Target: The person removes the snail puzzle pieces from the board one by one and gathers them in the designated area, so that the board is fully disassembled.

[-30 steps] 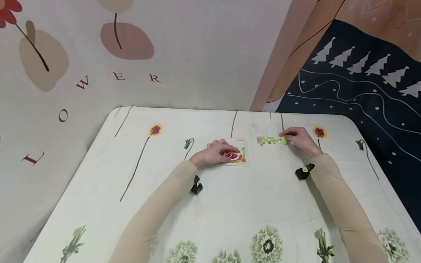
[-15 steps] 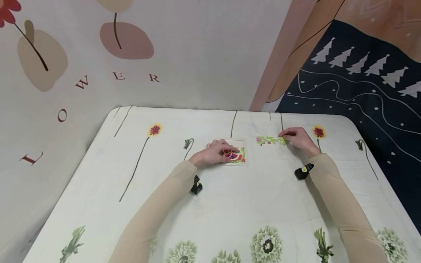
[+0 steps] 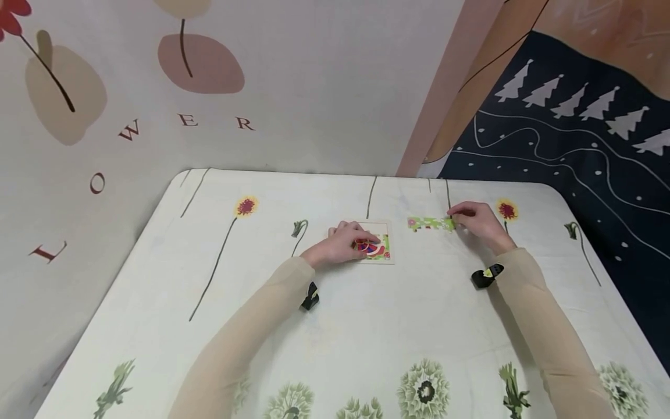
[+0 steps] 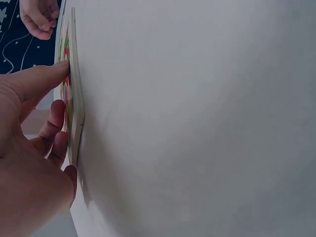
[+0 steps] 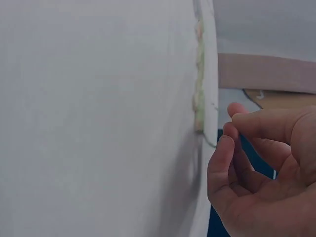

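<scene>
Behind the table (image 3: 366, 331), which was covered with a white cloth with printed flowers, a pale hanging (image 3: 314, 87) with reddish letters was seen, and to its right a dark blue one (image 3: 570, 137) with white trees. Near the far edge of the table, about midway between its two far corners, a puzzle board (image 3: 381, 227) was placed flat. Its lower part was filled with a picture (image 3: 374, 250) in red, blue and green. By the left hand (image 3: 344, 241) this board was gripped at its left side: the thumb was laid on the picture, and bent fingers were set at the edge. More toward the far right corner, a green strip of puzzle pieces (image 3: 426, 223) was laid along the far edge. Just by its right end the right hand (image 3: 477, 223) was held, with bent fingers and only a narrow space at the tips; whether something small was pinched there could not be told. Beige sleeves (image 3: 539, 308) were worn, and at each wrist a small black device (image 3: 483, 277) was fixed.
</scene>
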`<state>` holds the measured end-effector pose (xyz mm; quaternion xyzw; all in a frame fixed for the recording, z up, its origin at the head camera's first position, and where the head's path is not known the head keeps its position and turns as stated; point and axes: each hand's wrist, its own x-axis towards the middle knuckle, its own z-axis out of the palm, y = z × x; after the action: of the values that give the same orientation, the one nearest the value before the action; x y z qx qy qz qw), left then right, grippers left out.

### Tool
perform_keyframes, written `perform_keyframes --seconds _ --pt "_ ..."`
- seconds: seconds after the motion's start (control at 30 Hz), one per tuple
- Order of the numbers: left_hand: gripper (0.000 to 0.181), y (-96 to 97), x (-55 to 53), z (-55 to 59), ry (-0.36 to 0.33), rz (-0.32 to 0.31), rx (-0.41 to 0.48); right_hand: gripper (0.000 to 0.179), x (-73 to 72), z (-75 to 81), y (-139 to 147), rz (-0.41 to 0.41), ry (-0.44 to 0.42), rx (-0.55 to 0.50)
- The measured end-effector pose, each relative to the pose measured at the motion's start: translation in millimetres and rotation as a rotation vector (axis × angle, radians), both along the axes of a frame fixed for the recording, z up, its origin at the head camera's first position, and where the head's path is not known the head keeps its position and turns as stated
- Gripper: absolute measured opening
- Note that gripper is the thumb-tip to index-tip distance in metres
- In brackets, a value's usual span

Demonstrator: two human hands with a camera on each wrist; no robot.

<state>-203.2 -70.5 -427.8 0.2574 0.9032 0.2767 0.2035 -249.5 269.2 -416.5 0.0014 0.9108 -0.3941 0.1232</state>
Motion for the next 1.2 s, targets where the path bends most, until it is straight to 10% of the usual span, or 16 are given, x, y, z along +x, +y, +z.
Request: perform_keyframes --seconds 0.97,1.2 --pt "0.034 -7.7 -1.4 -8.0 -0.009 -0.076 0.101 0.027 20.8 9.1 -57 0.167 0.082 -0.171" --pt "0.034 -9.2 -7.6 -9.1 -0.052 -0.073 0.097 0.023 14.2 -9.0 -63 0.19 0.096 -0.218"
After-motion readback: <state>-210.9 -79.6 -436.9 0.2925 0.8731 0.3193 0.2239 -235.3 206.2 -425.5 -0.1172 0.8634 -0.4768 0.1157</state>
